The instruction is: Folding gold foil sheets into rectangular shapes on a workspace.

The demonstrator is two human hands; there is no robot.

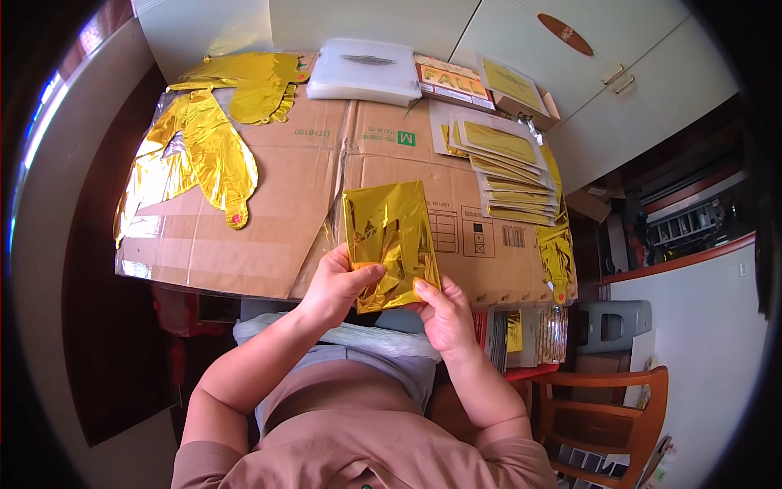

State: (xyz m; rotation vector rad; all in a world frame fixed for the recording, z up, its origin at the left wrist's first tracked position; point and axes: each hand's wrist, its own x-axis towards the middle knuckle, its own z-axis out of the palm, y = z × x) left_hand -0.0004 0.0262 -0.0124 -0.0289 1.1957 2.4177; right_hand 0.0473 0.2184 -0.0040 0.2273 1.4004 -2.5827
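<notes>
A folded gold foil balloon (387,224), flattened into a shiny rectangle, is held up in front of me over the near edge of the cardboard. My left hand (336,287) grips its lower left side, thumb lying across the foil. At the lower right corner my right hand (445,316) pinches it with the thumb on top. The fingers behind the foil are hidden. On the far left lie unfolded gold foil balloons (213,159), flat and uninflated, one overlapping another. To the right is a stack of clear packets with folded gold foil inside (517,183).
Flattened cardboard (281,187) covers the work surface. At the back are a pile of clear plastic sleeves (358,77), a printed box (456,80) and an open carton (538,98). Another gold foil piece (555,253) hangs by the right edge. A wooden chair (603,416) stands lower right.
</notes>
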